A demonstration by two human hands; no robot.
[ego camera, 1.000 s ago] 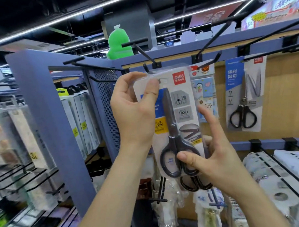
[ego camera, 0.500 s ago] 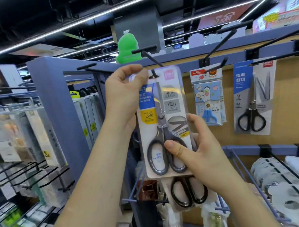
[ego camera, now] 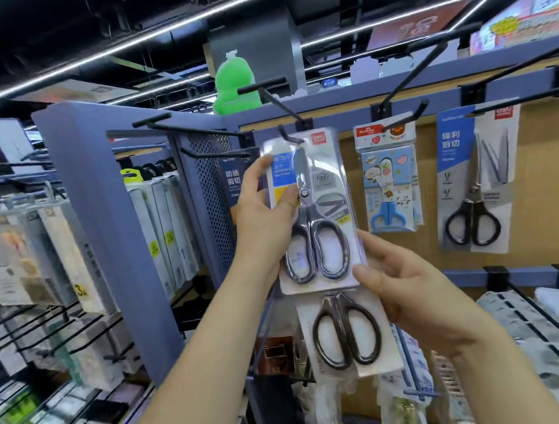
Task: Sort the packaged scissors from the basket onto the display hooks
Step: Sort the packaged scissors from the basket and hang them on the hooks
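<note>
Packaged scissors point(ego camera: 313, 210) held upright against the display panel point(ego camera: 542, 181), just under the blue top rail point(ego camera: 331, 113), hang-hole end up and level with the tip of a black display hook point(ego camera: 289, 137); whether the hook passes through the hole cannot be told. Left hand point(ego camera: 266, 225) wrapped round the pack's left edge, thumb pressed on the front near the yellow label, fingers curled behind. Right hand point(ego camera: 413, 299) at the pack's lower right corner, thumb tip touching the bottom edge of the card, fingers spread behind it, loosely pinching rather than clenched. Black-handled blades visible through the clear blister, loops at the bottom.

Just below, a second scissors pack point(ego camera: 347, 330) with black loops, partly covered by the held one. To the right along the same rail, a blue children's scissors pack point(ego camera: 389, 181) on its own hook, and nearer the panel's right edge a black-handled scissors card point(ego camera: 475, 184) on another. Behind the left hand, a dark blue pack point(ego camera: 233, 181) beside the perforated side panel point(ego camera: 212, 195). Above the top rail, a green plush figure point(ego camera: 235, 82). At the far left, more hooks with boxed goods, blurred.
</note>
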